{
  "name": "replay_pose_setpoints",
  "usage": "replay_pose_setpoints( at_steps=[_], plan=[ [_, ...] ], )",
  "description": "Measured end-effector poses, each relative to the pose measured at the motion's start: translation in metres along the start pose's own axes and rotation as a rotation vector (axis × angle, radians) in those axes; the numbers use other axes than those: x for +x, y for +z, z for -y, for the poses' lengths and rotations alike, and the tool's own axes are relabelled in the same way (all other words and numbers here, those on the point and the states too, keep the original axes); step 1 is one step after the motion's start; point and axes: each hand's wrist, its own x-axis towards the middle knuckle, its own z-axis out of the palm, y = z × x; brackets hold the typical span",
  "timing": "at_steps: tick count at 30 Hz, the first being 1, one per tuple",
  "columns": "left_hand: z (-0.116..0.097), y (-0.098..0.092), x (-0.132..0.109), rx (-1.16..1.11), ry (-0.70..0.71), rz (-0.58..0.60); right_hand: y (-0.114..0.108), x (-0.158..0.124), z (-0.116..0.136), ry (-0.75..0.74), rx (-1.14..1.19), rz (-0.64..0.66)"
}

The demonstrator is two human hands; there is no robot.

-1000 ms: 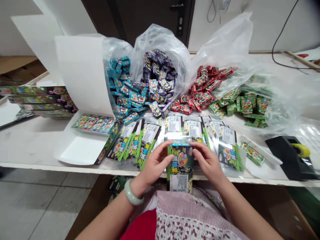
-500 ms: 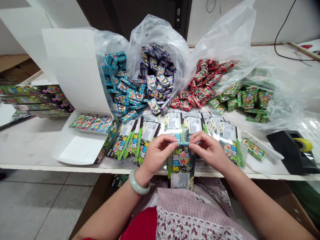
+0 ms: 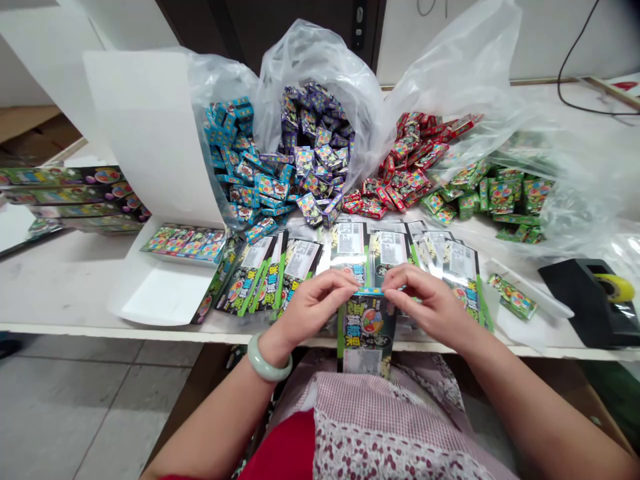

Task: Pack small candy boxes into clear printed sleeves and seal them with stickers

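Both of my hands hold a flat printed packet (image 3: 367,333) with green edges and a round multicoloured picture, its lower part hanging over the table's front edge. My left hand (image 3: 315,310) pinches its top edge from the left, and my right hand (image 3: 427,307) pinches it from the right. A blue strip shows along the top edge, partly hidden by my fingers. Several similar packets (image 3: 300,267) lie in an overlapping row just beyond my hands. A pale green bangle (image 3: 269,358) circles my left wrist.
Plastic bags of small blue, purple, red and green boxes (image 3: 315,153) spill across the back of the white table (image 3: 65,287). A black tape dispenser (image 3: 583,300) stands at right. Long boxes (image 3: 65,193) and a white folded card (image 3: 150,167) stand at left.
My fingers have moved from the packet's sides up to its top edge, and the packet now sits slightly higher. The view has tilted slightly downward.
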Motion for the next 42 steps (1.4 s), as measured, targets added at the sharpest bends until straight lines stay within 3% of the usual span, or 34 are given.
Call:
replay_pose_setpoints(
  at_steps=[4, 9, 14, 16, 18, 20, 22, 24, 25, 28, 34, 42],
  plan=[
    [0.007, -0.001, -0.009, 0.071, 0.035, -0.023, 0.008, -0.011, -0.010, -0.121, -0.071, -0.063],
    [0.015, 0.008, -0.009, 0.133, 0.031, -0.127, 0.018, -0.013, -0.017, -0.104, -0.086, -0.176],
    [0.019, 0.006, -0.006, 0.261, 0.051, -0.090, 0.028, -0.012, -0.018, -0.107, -0.056, -0.254],
    [0.023, 0.002, -0.003, 0.300, 0.050, -0.089, 0.028, -0.012, -0.021, -0.092, -0.059, -0.224],
    [0.027, -0.001, 0.000, 0.326, -0.001, -0.131, 0.016, -0.016, -0.026, -0.109, -0.058, -0.125],
    [0.028, -0.002, 0.001, 0.348, -0.092, -0.180, -0.012, -0.025, -0.032, -0.098, -0.079, -0.115],
    [0.028, -0.002, 0.000, 0.360, -0.176, -0.220, -0.054, -0.040, -0.042, 0.035, -0.207, -0.307],
    [0.027, -0.001, 0.000, 0.357, -0.205, -0.256, -0.100, -0.059, -0.057, 0.303, -0.509, -0.570],
    [0.028, 0.000, 0.000, 0.355, -0.202, -0.265, -0.120, -0.067, -0.066, 0.439, -0.710, -0.626],
    [0.030, 0.003, 0.002, 0.363, -0.159, -0.242, -0.159, -0.086, -0.091, 0.554, -0.855, -0.623],
    [0.032, 0.000, 0.003, 0.368, -0.167, -0.226, -0.159, -0.092, -0.111, 0.613, -0.909, -0.592],
    [0.033, 0.002, 0.005, 0.356, -0.120, -0.229, -0.159, -0.111, -0.093, 0.603, -0.828, -0.709]
  ],
)
